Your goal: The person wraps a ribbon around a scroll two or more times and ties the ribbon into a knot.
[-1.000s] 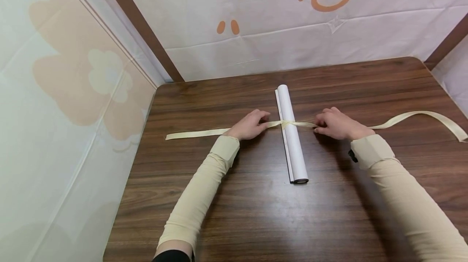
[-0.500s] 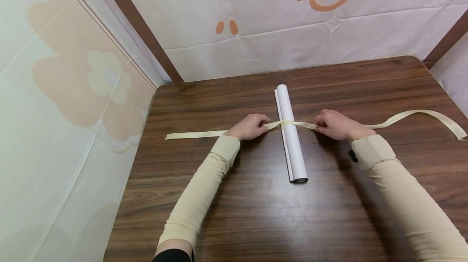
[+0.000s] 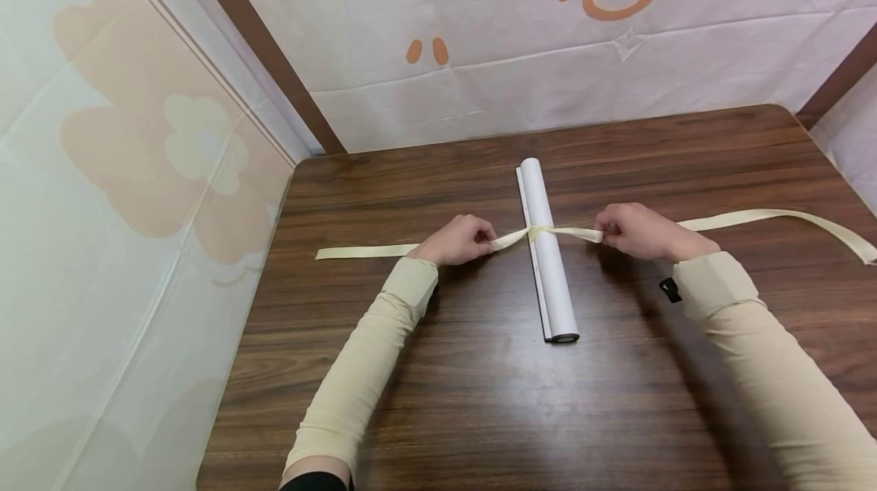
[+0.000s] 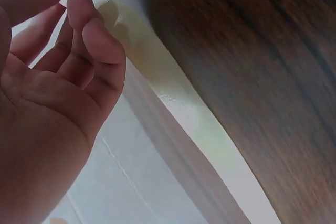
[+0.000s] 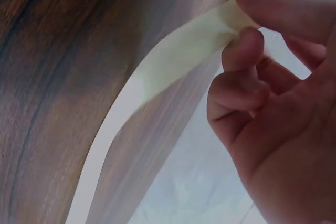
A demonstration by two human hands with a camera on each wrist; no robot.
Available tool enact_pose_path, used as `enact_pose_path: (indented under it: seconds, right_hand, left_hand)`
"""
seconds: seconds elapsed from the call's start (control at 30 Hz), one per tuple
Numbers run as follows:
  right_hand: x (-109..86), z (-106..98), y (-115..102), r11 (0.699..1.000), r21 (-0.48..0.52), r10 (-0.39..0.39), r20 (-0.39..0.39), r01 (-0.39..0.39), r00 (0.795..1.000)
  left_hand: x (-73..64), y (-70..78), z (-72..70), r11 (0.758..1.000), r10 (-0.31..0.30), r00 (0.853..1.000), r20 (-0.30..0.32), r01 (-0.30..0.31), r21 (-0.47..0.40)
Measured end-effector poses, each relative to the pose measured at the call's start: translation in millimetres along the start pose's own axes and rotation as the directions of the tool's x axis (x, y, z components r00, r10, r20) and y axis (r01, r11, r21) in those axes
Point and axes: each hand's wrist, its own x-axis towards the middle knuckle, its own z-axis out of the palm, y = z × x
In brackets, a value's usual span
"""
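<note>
A white rolled sheet [image 3: 551, 270] with dark edging lies lengthwise on the wooden table. Around its middle passes a cream ribbon [image 3: 575, 233], crossed or knotted on top; the exact form is too small to tell. To the left of the roll, my left hand [image 3: 457, 240] pinches one side of the ribbon between thumb and fingers. My right hand [image 3: 637, 231] pinches the other side on the right. In the left wrist view the ribbon [image 4: 168, 87] trails away past the curled fingers. The right wrist view shows the ribbon [image 5: 168, 61] running out from beneath the thumb.
The brown wooden table [image 3: 479, 407] has rounded far corners. Behind it hangs a white printed cloth [image 3: 521, 87], and another pale cloth [image 3: 137, 285] with a flower print covers the left side. Both loose ribbon tails lie across the tabletop, the right one reaching its right side.
Both hands have moved slightly outward, the left to the left and the right to the right. More ribbon shows between each hand and the roll, which has stayed in place.
</note>
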Motion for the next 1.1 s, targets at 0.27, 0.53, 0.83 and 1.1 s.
enact_pose_path:
  seconds: [0.27, 0.53, 0.83, 1.1]
  right_hand:
    - [-1.2, -4, 0, 0.990, 0.144, 0.011, -0.012, -0.009, 1.000]
    - [0.8, -2, -7, 0.926, 0.375, 0.036, 0.010, -0.037, 0.999]
    - [11.9, 2, -10, 0.873, 0.488, 0.008, -0.045, 0.015, 0.999]
    - [22.7, 15, -10, 0.727, 0.686, 0.058, -0.069, 0.005, 0.996]
  left_hand:
    - [-5.4, 3.3, -4.5, 0.996, 0.014, 1.000, -0.001, -0.014, -0.086]
    - [-3.2, 13.1, -2.9, 0.961, 0.080, 0.990, -0.115, -0.107, -0.256]
    - [5.6, 29.8, -1.4, 0.895, 0.122, 0.972, -0.202, -0.196, -0.401]
    - [13.4, 33.1, 6.6, 0.842, 0.097, 0.976, -0.194, -0.185, -0.507]
